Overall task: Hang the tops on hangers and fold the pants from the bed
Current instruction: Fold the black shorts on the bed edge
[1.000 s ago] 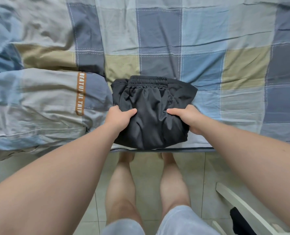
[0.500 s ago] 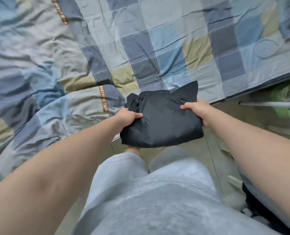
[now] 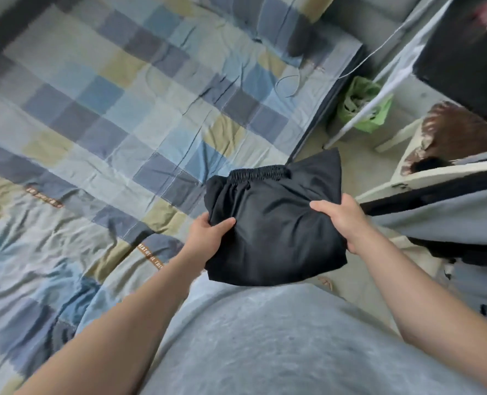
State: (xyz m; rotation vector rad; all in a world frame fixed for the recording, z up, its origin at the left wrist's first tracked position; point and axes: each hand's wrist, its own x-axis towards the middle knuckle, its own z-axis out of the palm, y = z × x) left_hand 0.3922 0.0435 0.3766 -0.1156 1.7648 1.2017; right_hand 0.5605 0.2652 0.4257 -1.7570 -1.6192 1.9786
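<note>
Both of your hands are on one bundle. Furthest left is the bed, its checked cover rumpled, with a duvet bunched along the near edge. No other garment shows on it in this view.

Next comes your left hand, thumb on top and fingers curled under the left edge of the folded black pants. The pants are a squared-off packet with the elastic waistband on the far side and one corner sticking up at the far right. They hang in the air just past the corner of the bed, in front of your grey shirt, and touch neither mattress nor floor. Your right hand clamps the right edge the same way, thumb over and fingers beneath.

A second ago this packet lay on the mattress edge under your hands. Half a second ago it was only just lifted. Now it is clear of the bed and you have turned to the right, so I judge the fold finished and the carry under way.

On the right are a green bag and some grey-and-black fabric, perhaps a cloth wardrobe, though the blur makes that uncertain. Keep both grips firm so the layers don't slide open.
</note>
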